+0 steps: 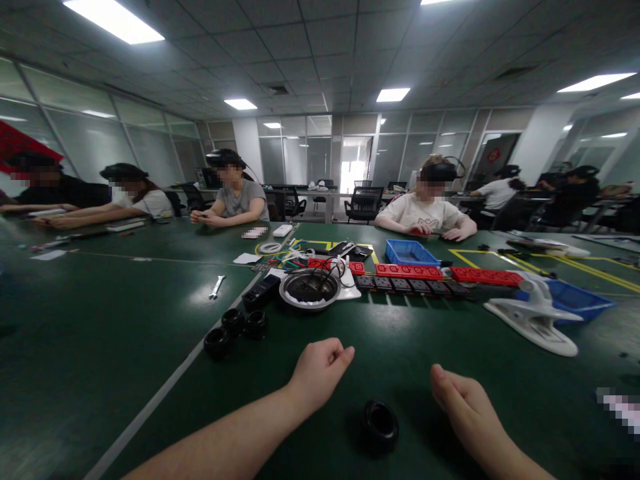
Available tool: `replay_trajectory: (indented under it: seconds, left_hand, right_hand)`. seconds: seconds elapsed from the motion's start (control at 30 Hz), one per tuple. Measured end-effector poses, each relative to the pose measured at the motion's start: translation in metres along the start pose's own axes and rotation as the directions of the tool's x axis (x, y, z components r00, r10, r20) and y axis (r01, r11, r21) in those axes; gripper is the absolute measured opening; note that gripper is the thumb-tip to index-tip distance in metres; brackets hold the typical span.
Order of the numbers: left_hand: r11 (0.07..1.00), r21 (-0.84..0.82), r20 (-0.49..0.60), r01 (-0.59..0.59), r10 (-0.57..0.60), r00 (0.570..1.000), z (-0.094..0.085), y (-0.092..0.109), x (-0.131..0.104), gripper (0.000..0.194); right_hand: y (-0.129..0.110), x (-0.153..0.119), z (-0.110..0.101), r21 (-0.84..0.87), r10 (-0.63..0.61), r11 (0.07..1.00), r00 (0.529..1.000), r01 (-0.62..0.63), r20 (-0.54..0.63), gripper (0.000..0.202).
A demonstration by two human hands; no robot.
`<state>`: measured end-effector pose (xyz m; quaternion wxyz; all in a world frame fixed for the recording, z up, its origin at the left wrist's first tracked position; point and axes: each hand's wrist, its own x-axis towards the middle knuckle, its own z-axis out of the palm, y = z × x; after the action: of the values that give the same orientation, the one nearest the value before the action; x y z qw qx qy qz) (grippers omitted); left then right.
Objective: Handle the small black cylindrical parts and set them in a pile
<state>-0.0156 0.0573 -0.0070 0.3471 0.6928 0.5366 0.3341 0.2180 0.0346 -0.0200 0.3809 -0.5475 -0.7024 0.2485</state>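
Observation:
A black ring-shaped part (369, 437) with a round hole lies on the green table between my hands, touched by neither. My left hand (320, 373) hovers to the upper left of it, with fingers curled into a loose fist and the thumb along them. To the right of the part is my right hand (467, 403), its thumb raised and its fingers folded in, partly hidden behind the hand. Nothing shows in either hand. Three similar black rings (217, 343) sit grouped farther left, near the pale seam in the table.
Beyond my hands stand a metal bowl (289, 298), red socket strips (410, 271), a white clamp-like stand (543, 317) and blue trays (411, 251). A wrench (217, 287) lies to the left. Several people sit around the table.

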Motion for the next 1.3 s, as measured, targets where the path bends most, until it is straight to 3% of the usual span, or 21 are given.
replay_trajectory:
  seconds: [0.17,0.27,0.4,0.67,0.83,0.93,1.03,1.13,1.23,1.3]
  left_hand:
    - [0.994,-0.103,0.028,-0.028,0.032,0.999,-0.002,-0.001,0.000,0.035]
    - [0.990,-0.135,0.034,-0.050,0.055,0.998,-0.003,-0.001,0.000,0.030]
    - [0.997,-0.025,0.098,-0.070,0.072,0.993,-0.001,-0.001,0.000,0.019]
    - [0.960,0.220,0.192,-0.173,0.132,0.972,-0.003,0.005,-0.002,0.024]
    - [0.922,0.316,0.267,-0.223,0.139,0.954,-0.004,0.009,-0.002,0.021]
    - [0.920,0.324,0.267,-0.222,0.136,0.954,-0.004,0.009,-0.001,0.020]
    - [0.920,0.319,0.270,-0.225,0.140,0.953,-0.003,0.008,-0.001,0.020]
    - [0.921,0.314,0.272,-0.231,0.146,0.951,-0.003,0.007,0.000,0.020]
    - [0.918,0.315,0.271,-0.242,0.157,0.950,-0.003,0.007,0.000,0.019]
    - [0.916,0.316,0.274,-0.247,0.161,0.948,-0.003,0.008,0.000,0.019]
  right_hand:
    - [-0.003,0.002,-0.001,-0.019,-0.068,0.997,0.998,0.068,-0.008,0.046]
    - [-0.005,0.005,-0.003,-0.082,-0.077,0.993,0.996,0.079,0.034,0.032]
    - [-0.004,0.006,-0.003,-0.112,-0.056,0.992,0.998,0.056,0.010,0.033]
    - [-0.004,0.008,-0.006,-0.241,-0.178,0.954,0.984,0.176,0.011,0.037]
    - [0.001,0.002,-0.005,-0.075,-0.222,0.973,0.973,0.217,-0.066,0.047]
    - [0.002,-0.002,-0.001,-0.001,-0.135,0.991,0.989,0.135,-0.055,0.042]
    - [-0.001,-0.003,0.004,0.001,-0.072,0.997,0.996,0.073,-0.055,0.058]
    - [-0.005,0.000,0.007,-0.229,-0.112,0.965,0.992,0.124,0.064,0.070]
    - [-0.007,0.005,0.009,-0.529,-0.008,0.834,0.963,0.155,0.270,0.068]
    - [-0.007,0.007,0.010,-0.604,0.054,0.778,0.938,0.175,0.342,0.067]
